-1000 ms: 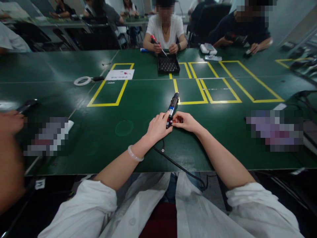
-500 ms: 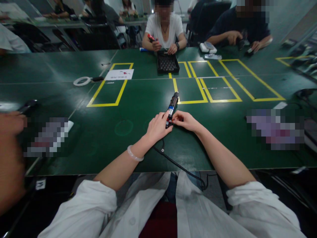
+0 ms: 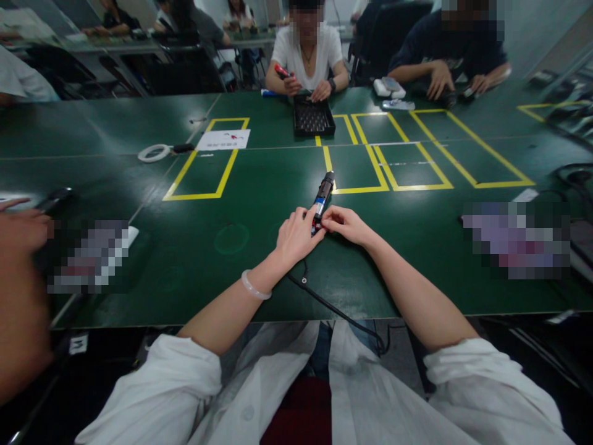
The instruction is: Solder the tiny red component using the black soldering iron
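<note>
- Screwdriver [image 3: 321, 203]: a dark electric one with a blue band, lying flat on the green desk [image 3: 259, 185] straight ahead of the person, near the middle of the view.
- Long axis: it runs away from the person and leans slightly to the right, with the far end resting by a yellow tape line [image 3: 356, 191] and the near end tucked between the two hands.
- Left hand [image 3: 295, 238]: comes in from the lower left, palm down, with its fingers [image 3: 309, 217] curled against the left side of the near end; closed on the screwdriver, as far as can be seen.
- Right hand [image 3: 348, 225]: comes in from the lower right, its fingers [image 3: 330, 217] pinched at the same near end from the right side, about a small red part; whether they grip the screwdriver itself or only that part cannot be told.
- Nearness: both hands meet at the near end and touch it, so neither is clearly closer; the rest of the body stretches free beyond the fingertips.
- Cable [image 3: 333, 309]: a black cord trails from under the hands back over the desk edge toward the person.
- Bracelet [image 3: 254, 287]: a pale ring on the left wrist.
- Tray [image 3: 314, 120]: a black one well beyond the screwdriver, in front of a person in a white shirt across the desk.
</note>
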Tool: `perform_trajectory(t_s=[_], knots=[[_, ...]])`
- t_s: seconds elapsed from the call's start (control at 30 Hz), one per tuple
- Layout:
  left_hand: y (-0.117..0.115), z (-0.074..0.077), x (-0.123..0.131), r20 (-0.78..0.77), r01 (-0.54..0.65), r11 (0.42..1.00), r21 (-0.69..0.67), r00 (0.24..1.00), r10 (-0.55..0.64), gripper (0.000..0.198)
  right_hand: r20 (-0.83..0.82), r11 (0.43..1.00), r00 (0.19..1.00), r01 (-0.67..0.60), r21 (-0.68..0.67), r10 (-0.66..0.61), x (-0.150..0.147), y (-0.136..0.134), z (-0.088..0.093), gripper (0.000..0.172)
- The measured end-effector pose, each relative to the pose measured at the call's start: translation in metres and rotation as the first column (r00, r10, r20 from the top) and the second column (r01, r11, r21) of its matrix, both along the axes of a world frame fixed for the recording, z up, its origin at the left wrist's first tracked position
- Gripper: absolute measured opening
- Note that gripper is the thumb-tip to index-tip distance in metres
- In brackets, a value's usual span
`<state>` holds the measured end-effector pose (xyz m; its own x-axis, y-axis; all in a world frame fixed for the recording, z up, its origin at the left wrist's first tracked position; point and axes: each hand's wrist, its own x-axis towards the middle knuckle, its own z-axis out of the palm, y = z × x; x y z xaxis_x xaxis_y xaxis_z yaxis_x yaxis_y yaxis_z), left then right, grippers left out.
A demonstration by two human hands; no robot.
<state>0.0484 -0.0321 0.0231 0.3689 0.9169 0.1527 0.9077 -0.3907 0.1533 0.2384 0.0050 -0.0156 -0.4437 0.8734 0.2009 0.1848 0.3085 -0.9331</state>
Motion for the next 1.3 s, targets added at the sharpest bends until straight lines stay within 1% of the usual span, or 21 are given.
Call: perform_trajectory(t_s=[0.2, 0.3, 0.4, 0.5, 0.6, 0.77, 0.93, 1.07, 1.17, 1.3], knots=[[0.003, -0.002, -0.001, 0.006, 0.009, 1.000, 0.004, 1.000, -0.009, 0.064, -0.035, 0.997, 0.997, 0.073, -0.021, -0.073, 0.000, 0.001, 0.000, 0.032], [0.006, -0.001, -0.005, 0.007, 0.020, 1.000, -0.013, 1.000, -0.020, 0.064, -0.024, 0.995, 0.996, 0.090, -0.037, -0.090, 0.000, 0.001, 0.000, 0.033], [0.012, 0.001, -0.015, -0.010, 0.026, 0.999, -0.022, 1.000, -0.026, 0.065, -0.002, 0.995, 0.996, 0.093, -0.034, -0.093, 0.000, 0.001, 0.001, 0.031], [0.023, 0.002, -0.033, -0.052, 0.016, 1.000, -0.023, 0.999, -0.017, 0.066, 0.014, 0.995, 0.996, 0.092, -0.028, -0.092, 0.000, 0.000, 0.003, 0.027], [0.038, 0.003, -0.060, -0.084, -0.045, 0.998, -0.036, 0.996, 0.042, 0.068, 0.036, 0.996, 0.996, 0.087, -0.018, -0.086, 0.000, -0.001, 0.004, 0.023], [0.061, 0.003, -0.118, -0.105, -0.217, 0.976, -0.035, 0.972, 0.212, 0.071, 0.054, 0.997, 0.996, 0.071, -0.019, -0.070, 0.000, 0.000, 0.003, 0.020], [0.079, 0.007, -0.178, -0.126, -0.383, 0.924, -0.022, 0.918, 0.377, 0.072, 0.062, 0.997, 0.995, 0.080, -0.018, -0.079, 0.001, -0.001, 0.003, 0.020], [0.093, 0.009, -0.220, -0.135, -0.487, 0.873, -0.036, 0.867, 0.479, 0.070, 0.065, 0.997, 0.995, 0.080, -0.019, -0.078, -0.001, -0.002, 0.004, 0.019], [0.103, 0.009, -0.246, -0.177, -0.547, 0.836, -0.034, 0.827, 0.534, 0.071, 0.063, 0.996, 0.995, 0.081, -0.023, -0.079, -0.002, -0.002, 0.004, 0.020], [0.118, 0.008, -0.274, -0.191, -0.593, 0.804, -0.039, 0.794, 0.577, 0.073, 0.049, 0.996, 0.996, 0.082, -0.028, -0.080, -0.002, 0.000, 0.003, 0.021]])
